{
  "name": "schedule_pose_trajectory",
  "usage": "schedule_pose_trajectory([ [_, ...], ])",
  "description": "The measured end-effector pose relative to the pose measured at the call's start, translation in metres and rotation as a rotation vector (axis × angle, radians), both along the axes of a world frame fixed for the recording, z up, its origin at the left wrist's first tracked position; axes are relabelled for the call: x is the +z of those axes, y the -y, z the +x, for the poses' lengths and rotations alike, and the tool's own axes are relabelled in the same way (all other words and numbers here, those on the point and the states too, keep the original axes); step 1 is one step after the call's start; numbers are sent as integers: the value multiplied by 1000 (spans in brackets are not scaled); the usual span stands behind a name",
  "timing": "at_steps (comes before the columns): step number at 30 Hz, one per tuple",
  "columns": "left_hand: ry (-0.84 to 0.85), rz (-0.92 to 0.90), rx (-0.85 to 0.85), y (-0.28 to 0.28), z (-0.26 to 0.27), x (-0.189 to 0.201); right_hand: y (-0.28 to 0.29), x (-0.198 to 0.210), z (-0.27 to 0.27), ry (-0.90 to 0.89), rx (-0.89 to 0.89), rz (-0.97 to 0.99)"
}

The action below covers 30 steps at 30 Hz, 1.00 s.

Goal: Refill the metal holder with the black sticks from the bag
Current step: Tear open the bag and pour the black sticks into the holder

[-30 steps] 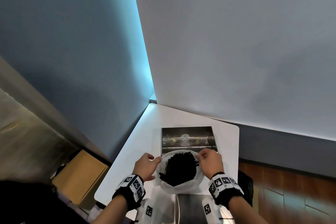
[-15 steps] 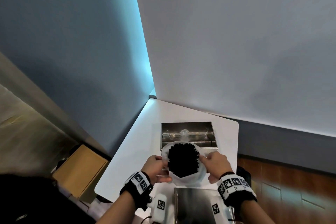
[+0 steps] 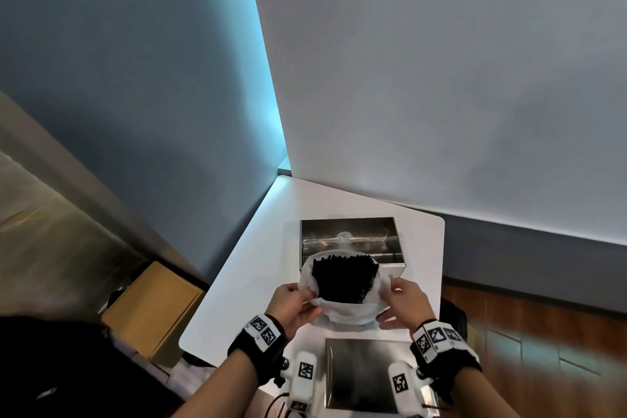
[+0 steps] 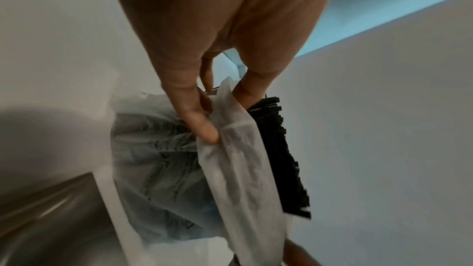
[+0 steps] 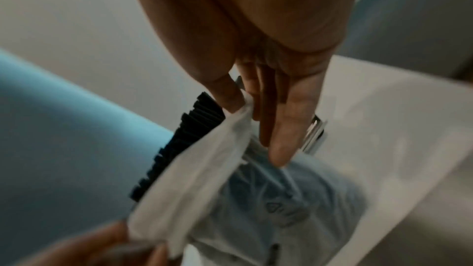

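Left hand (image 3: 291, 305) and right hand (image 3: 403, 304) each pinch the bag (image 3: 342, 310) rim, mouth spread; black sticks (image 3: 344, 278) all inside bag, held just before metal holder (image 3: 349, 241); holder looks empty; transfer not begun.

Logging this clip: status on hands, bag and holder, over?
Left hand and right hand pinch the bag rim, mouth spread. Black sticks still bagged. Metal holder open just beyond; nothing blocking.
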<state>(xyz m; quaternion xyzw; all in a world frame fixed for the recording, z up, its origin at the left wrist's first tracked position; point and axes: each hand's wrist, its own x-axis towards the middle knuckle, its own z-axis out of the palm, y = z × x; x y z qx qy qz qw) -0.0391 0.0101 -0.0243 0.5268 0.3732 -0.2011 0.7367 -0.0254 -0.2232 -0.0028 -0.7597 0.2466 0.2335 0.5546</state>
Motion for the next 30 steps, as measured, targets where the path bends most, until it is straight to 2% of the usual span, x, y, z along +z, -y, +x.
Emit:
schedule_pose_trajectory([
  [2,-32,128,-75,2,-2,-1,-1,4,-4,-74,98,-105],
  [5,-71,271,-308,2,-9,6,-7,9,-9,-158,48,94],
  [7,-72,218,-385,5,-11,11,-13,12,-10,-136,-8,211],
  [12,-7,-48,-254,12,-14,17,-16,12,-11,-62,-64,365],
  [15,-6,-195,-149,9,-17,14,-12,0,-14,-42,-160,488],
  [21,141,-307,8,7,-20,3,-9,-16,-24,10,-280,722],
  [23,141,-246,-42,6,-24,-2,-11,-25,-27,8,-300,622],
  [26,100,28,-180,6,-31,-14,-17,-35,-28,6,-298,335],
  [30,49,253,-170,6,-27,-21,-21,-32,-29,131,-250,41],
])
